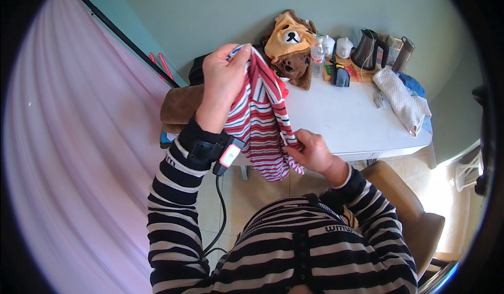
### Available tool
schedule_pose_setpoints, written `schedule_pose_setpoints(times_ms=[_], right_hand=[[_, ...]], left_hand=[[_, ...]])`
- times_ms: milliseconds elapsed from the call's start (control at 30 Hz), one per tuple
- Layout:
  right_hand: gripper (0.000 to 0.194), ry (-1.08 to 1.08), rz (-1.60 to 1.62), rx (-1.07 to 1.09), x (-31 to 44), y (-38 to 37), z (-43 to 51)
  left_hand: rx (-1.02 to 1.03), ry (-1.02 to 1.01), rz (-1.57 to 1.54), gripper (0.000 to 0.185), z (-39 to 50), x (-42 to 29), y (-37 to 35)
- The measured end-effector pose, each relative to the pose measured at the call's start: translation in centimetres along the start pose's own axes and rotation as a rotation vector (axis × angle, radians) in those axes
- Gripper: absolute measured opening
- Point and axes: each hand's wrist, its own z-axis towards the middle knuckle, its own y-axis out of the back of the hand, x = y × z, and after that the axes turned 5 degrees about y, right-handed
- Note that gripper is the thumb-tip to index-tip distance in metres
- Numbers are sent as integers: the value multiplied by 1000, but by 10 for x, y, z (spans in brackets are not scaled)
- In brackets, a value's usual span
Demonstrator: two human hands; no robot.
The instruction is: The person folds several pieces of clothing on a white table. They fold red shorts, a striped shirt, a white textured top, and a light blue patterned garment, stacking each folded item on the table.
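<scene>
A red, white and blue striped knit garment (262, 136) hangs from my raised left hand (226, 71), whose fingers pinch its top edge. Lower down on its right side, my right hand (313, 150) grips the garment's edge between thumb and fingers. The cloth drapes in folds in front of the white table (327, 117), its lower end reaching below the tabletop's front edge. Something bright red (282, 87) shows partly behind the garment; most of it is hidden.
Plush bear-faced items (291, 38), a plastic bottle (317, 59), lidded white cups (344, 48) and an electric kettle (367, 52) stand along the wall. A white textured cloth (401, 101) lies at right. A tan chair (397, 199) is beside me; a pink curtain (82, 156) hangs left.
</scene>
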Motion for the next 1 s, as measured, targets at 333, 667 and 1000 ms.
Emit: schedule_pose_setpoints(times_ms=[333, 667, 1000], right_hand=[[38, -210, 125, -162, -8, -38, 2], [42, -189, 10, -282, -14, -45, -11], [22, -433, 63, -263, -63, -39, -62]], left_hand=[[219, 67, -190, 20, -29, -26, -40], [324, 114, -243, 17, -33, -39, -22], [342, -11, -315, 19, -29, -60, 5]])
